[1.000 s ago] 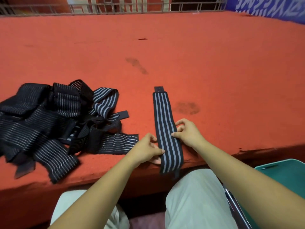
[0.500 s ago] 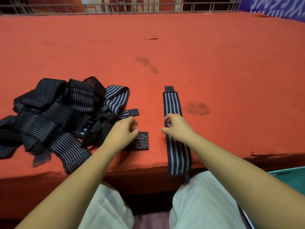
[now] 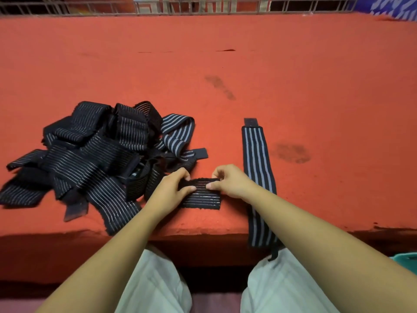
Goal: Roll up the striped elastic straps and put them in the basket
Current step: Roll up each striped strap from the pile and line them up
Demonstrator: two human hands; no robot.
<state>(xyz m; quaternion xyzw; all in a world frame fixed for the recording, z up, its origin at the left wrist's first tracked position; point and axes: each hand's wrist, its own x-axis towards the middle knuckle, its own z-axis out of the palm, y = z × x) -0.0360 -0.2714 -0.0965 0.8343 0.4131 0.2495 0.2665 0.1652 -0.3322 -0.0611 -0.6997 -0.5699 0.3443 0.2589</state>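
Red tabletop (image 3: 293, 75). A pile (image 3: 94, 154) of dark striped straps lies tangled near its front edge.

Just right of the pile, one strap (image 3: 203, 198) lies crosswise. Its free end is flat and the rest runs back into the pile. Left hand (image 3: 169, 190) and right hand (image 3: 233, 182) both grip this strap at its far edge, close together. The fingers (image 3: 220, 173) curl over the edge, thumbs pressed on top.

Further right of the pile, a flat strap (image 3: 257, 166) is laid out lengthwise, untouched, its near end hanging off the tabletop. Far right of the pile and below tabletop level is a teal corner (image 3: 407, 259), likely the basket.

Step, as I judge it: taking up the next strap, either freeing it or starting the first turn. No roll formed yet.

Next move calls for drawing the length clear of the tangle. Then tight, even turns from one end, with tension kept on so the elastic does not spring open.
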